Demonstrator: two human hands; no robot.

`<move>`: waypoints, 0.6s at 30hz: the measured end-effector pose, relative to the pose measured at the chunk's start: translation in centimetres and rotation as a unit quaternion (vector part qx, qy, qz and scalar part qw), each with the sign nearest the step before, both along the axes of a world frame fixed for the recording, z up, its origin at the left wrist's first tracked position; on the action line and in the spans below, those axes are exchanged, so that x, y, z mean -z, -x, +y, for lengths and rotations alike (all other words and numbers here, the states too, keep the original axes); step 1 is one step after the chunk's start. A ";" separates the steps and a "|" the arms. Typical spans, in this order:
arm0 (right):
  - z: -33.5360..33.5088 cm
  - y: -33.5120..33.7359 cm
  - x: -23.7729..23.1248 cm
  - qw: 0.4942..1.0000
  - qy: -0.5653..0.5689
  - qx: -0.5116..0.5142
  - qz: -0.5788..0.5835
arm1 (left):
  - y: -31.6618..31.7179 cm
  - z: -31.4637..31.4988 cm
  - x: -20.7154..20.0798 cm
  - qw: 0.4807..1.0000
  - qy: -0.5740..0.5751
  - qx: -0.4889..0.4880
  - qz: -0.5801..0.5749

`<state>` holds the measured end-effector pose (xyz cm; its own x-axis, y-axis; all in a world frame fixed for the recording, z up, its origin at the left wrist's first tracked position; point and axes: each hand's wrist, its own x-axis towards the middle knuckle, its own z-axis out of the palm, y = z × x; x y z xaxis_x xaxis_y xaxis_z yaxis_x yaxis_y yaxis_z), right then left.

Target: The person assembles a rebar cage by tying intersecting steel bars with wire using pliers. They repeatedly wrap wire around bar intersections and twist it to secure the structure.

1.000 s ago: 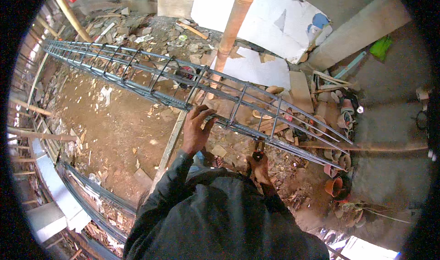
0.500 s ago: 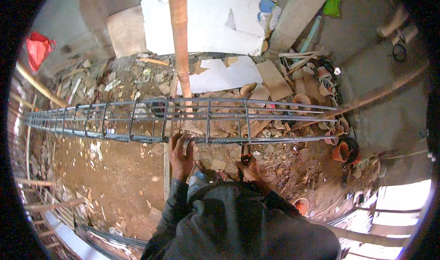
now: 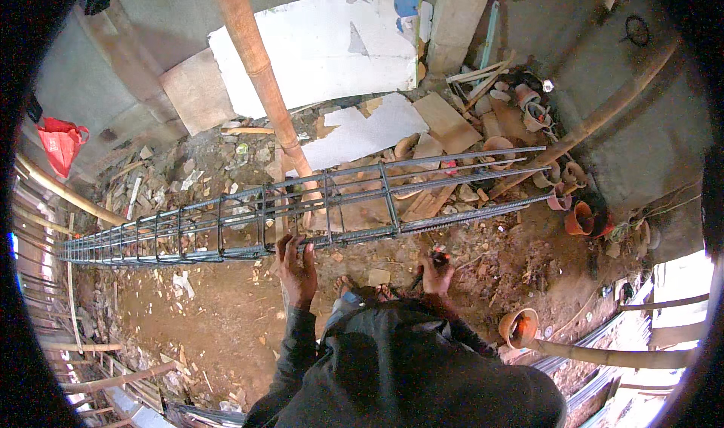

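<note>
A long rebar cage, steel bars tied with square stirrups, stretches across in front of me from far left to right. The fingers of my left hand are curled at its near lower bar, beside a stirrup. In my right hand is a small red-and-black hand tool, its kind too blurred to tell. That hand is apart from the cage, a little below the near bar and right of my feet.
Behind the cage a bamboo pole stands slanted before a white board. Another pole leans at the right. Clay pots and rubble lie near the right wall. An orange bucket sits behind my right arm.
My right hand has drawn away from the stirrup corner, toward me and to the right, with the tool. The left hand stays at the near bar. The view has tilted.
</note>
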<state>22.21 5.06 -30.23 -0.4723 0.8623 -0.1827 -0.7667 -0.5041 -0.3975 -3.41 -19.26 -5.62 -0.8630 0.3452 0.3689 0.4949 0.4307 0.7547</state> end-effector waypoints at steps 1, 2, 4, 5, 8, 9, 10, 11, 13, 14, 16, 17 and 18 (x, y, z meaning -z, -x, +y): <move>0.7 -0.6 -0.4 0.997 0.055 0.060 0.019 | 0.0 0.0 0.1 1.000 -0.003 -0.001 -0.001; 1.4 -1.0 -1.6 0.991 0.049 0.081 0.092 | -0.1 -0.1 0.2 1.000 -0.001 0.000 -0.005; 1.2 -1.6 -6.6 0.899 -0.193 0.168 -0.355 | -0.1 -0.1 0.6 1.000 0.003 -0.004 -0.005; 0.1 -1.1 -9.9 0.917 -0.195 0.153 -0.314 | 0.0 -0.1 0.9 1.000 0.006 -0.006 -0.003; -2.8 1.3 -21.4 0.932 -0.184 0.081 -0.301 | 0.4 0.3 2.0 0.991 -0.120 0.011 -0.055; -3.6 2.9 -24.8 0.940 -0.213 0.031 -0.263 | 0.5 0.1 2.2 0.994 -0.089 0.013 -0.059; -4.4 4.4 -27.8 0.959 -0.196 -0.056 -0.196 | 0.6 -0.1 2.4 1.000 -0.005 0.006 -0.005; -5.1 5.7 -30.3 0.951 -0.175 -0.165 -0.197 | 0.7 -0.1 2.6 0.998 -0.036 0.015 -0.043; -5.8 8.5 -33.6 0.905 -0.171 -0.361 -0.144 | 0.9 -0.1 2.7 0.988 -0.083 0.009 -0.127; -6.1 9.8 -34.4 0.879 -0.155 -0.423 -0.154 | 1.0 -0.4 2.6 1.000 -0.025 0.015 -0.009; -6.3 12.7 -34.4 0.864 -0.096 -0.464 -0.169 | 1.1 -0.4 2.6 1.000 -0.019 0.016 -0.012; -6.0 14.0 -34.0 0.842 -0.060 -0.499 -0.194 | 1.1 -0.5 2.6 1.000 -0.020 0.015 0.011; -5.7 14.9 -33.4 0.881 -0.049 -0.442 -0.163 | 1.2 -0.3 2.8 0.999 -0.036 0.019 -0.007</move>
<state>7.34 -0.60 3.12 -0.9035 0.2034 -0.3772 0.0702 -0.7980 -0.5986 -4.63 -19.59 -8.37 -0.8550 0.3505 0.3823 0.4994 0.3572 0.7893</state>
